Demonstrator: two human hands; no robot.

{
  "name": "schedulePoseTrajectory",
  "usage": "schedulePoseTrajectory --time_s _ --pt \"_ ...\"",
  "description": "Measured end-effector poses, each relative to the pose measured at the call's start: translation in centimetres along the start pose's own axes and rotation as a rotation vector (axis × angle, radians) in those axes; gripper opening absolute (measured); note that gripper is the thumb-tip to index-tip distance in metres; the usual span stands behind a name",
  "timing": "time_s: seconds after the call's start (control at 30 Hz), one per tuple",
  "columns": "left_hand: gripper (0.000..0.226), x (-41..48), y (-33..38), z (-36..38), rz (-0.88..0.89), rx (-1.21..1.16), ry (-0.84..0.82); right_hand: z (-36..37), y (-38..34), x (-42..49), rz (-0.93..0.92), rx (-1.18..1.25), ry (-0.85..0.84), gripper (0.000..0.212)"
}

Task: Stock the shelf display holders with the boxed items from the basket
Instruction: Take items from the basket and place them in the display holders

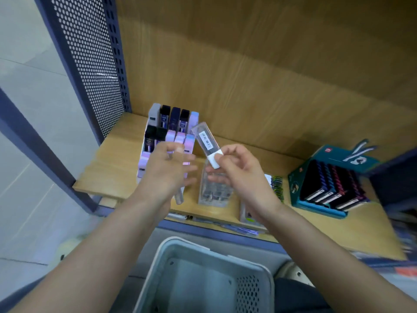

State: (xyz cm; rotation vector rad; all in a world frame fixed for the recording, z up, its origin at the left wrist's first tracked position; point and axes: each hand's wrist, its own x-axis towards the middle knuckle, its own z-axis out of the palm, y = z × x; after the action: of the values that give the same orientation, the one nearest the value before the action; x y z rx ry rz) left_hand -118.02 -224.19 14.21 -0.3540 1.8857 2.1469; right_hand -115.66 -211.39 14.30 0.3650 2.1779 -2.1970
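While a person stocks a wooden shelf (117,170), the head camera looks down on both bare forearms reaching over a grey plastic basket (203,250), whose visible floor shows no boxes. The right hand (237,177) pinches the white cap of a slim clear box (206,142) between thumb and fingertips, holding it tilted, its labelled body pointing up and to the left above the shelf. The box hangs just beside the back row of a tiered white display holder (141,171), which stands at the shelf's left end and holds upright black, navy and pastel boxes (174,119) in two rows. The left hand (167,172) hovers over the front of that holder, its fingers loosely spread and blurred; a clear item (179,196) shows just below the palm, but whether the hand touches it cannot be told. Partly hidden under the right hand, a transparent holder (214,195) stands on the shelf. Farther right, a teal display carton (316,205) carries a row of dark boxes (334,188). A perforated metal side panel (90,53) closes the shelf's left side.
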Motion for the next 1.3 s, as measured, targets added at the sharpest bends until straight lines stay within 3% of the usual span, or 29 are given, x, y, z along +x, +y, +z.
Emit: schedulePoseTrajectory --time_s 0.13,0.3,0.47,0.6,0.83,1.07,1.3 --pt "0.015 0.2 -1.8 2.6 -0.104 0.130 -0.021 -5.5 -0.2 0.0 -0.173 -0.243 0.177 0.006" --pt "0.010 0.4 -3.1 5.4 -0.306 0.093 0.012 -11.3 1.1 -0.8 -0.205 -0.598 0.311 0.012" --pt "0.032 -1.3 -4.3 7.1 -0.205 0.160 -0.110 -13.8 3.5 -2.0 -0.204 -0.843 0.220 0.010" --pt "0.020 -2.4 -4.3 8.1 -0.224 0.058 -0.146 -14.5 5.5 -2.5 -0.201 -0.976 0.119 0.008" --pt "0.026 -2.6 -5.2 8.3 -0.152 0.243 -0.222 -13.9 7.7 -2.0 -0.202 -1.181 -0.049 0.020" --pt "0.021 -1.8 -5.6 9.5 -0.381 0.130 -0.243 -14.0 8.8 -0.5 -0.164 -1.344 -0.094 0.023" --pt "0.015 -2.3 -5.5 9.1 -0.314 0.223 -0.239 -13.6 9.0 -0.2 -0.190 -1.406 -0.066 0.022"
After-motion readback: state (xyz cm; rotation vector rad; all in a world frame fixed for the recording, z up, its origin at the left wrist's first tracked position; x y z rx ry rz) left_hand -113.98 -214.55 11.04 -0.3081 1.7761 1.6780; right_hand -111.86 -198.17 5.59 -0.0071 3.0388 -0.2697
